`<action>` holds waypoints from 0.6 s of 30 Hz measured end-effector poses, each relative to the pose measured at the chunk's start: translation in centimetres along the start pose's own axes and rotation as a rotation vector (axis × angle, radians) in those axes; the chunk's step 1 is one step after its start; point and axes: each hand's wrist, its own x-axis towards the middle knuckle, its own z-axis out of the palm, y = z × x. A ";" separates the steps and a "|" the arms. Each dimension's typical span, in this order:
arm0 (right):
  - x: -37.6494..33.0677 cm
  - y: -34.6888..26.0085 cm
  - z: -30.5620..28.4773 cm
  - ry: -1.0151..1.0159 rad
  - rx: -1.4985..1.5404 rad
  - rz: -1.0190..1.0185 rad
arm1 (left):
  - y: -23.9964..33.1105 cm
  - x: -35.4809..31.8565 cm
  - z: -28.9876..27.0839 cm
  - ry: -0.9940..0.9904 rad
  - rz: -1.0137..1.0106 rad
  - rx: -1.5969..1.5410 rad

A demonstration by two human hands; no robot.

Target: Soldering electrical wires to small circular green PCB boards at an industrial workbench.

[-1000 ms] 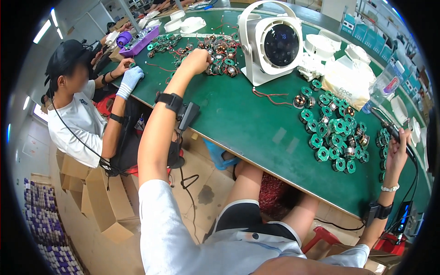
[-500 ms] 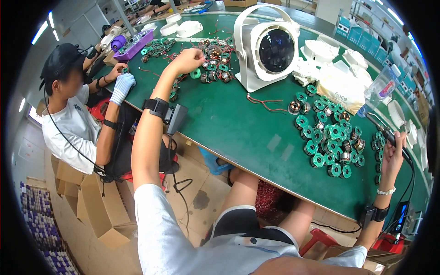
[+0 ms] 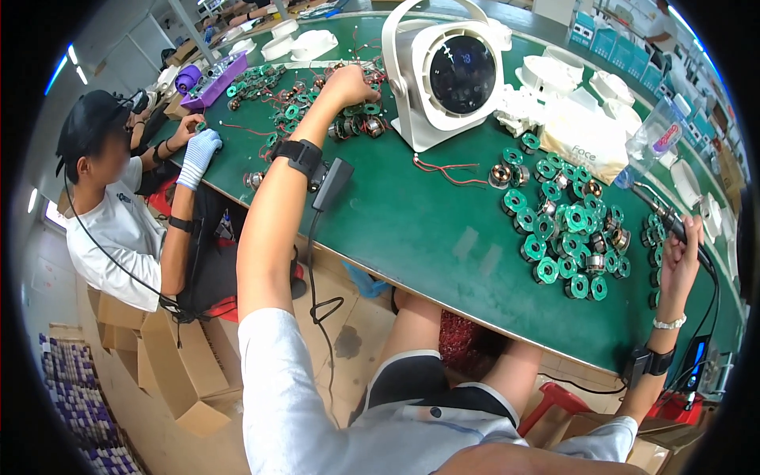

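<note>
My left hand [image 3: 353, 87] is stretched over the far pile of small motor coils with green boards and red wires [image 3: 348, 123]. Its fingers are curled together and point down at the pile; whatever they may hold is hidden. On the right, my right hand [image 3: 679, 252] grips a soldering iron [image 3: 669, 218] by its dark handle, its tip pointing up and left toward a clear plastic bottle [image 3: 655, 142]. Left of that hand lies a large cluster of coils with green ring boards [image 3: 570, 229].
A white fan [image 3: 443, 79] with a dark round display stands between the piles. Nearby are a tissue pack [image 3: 582, 142], white plastic housings [image 3: 550, 75] and a purple tray [image 3: 215, 83]. A soldering station [image 3: 695, 364] sits at lower right. A co-worker [image 3: 119, 206] works at left.
My left hand has moved slightly right in the picture and lowered its fingers toward the pile. My right hand still holds the soldering iron in nearly the same place. The view has shifted slightly.
</note>
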 end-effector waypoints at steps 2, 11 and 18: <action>-0.1 -0.3 -0.2 -0.047 0.029 0.004 | -0.3 -0.3 0.7 0.001 0.054 -0.331; 0.3 -0.3 -0.8 -0.107 0.071 0.037 | 0.3 -3.7 -1.4 -0.070 -0.221 -0.730; 0.2 0.1 -0.4 -0.071 0.105 0.019 | -1.5 -8.6 -4.8 -0.045 -0.117 -1.159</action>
